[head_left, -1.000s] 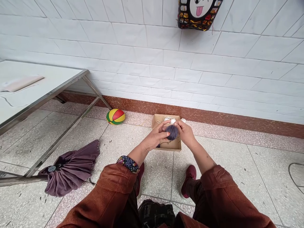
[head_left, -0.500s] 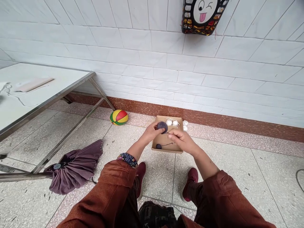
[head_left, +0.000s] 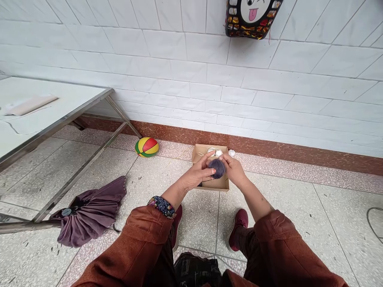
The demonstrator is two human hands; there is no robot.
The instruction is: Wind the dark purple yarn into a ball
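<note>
My left hand (head_left: 198,174) is wrapped round a ball of purple-grey yarn (head_left: 217,169), thumb in front and fingers behind. Against the ball's upper right side, my right hand (head_left: 235,170) is closed with its fingertips pinched on the yarn; the strand itself is hard to make out. Both hands are over a shallow cardboard box (head_left: 225,185) on the floor. Small white balls of thread (head_left: 219,152) lie at the box's far side, partly behind my fingers. A dark little ball (head_left: 200,184) in the near left corner is mostly hidden by my left hand.
Another white ball (head_left: 231,153) lies just outside the box by the wall. To the left are a striped ball (head_left: 146,147), a folded purple umbrella (head_left: 92,211) and a metal-framed table (head_left: 68,89). A black basket (head_left: 251,22) hangs on the tiled wall.
The yarn ball has moved right and slightly nearer me in my left hand. My right hand has come in from the strand's end to the ball's side. The view has shifted slightly.
</note>
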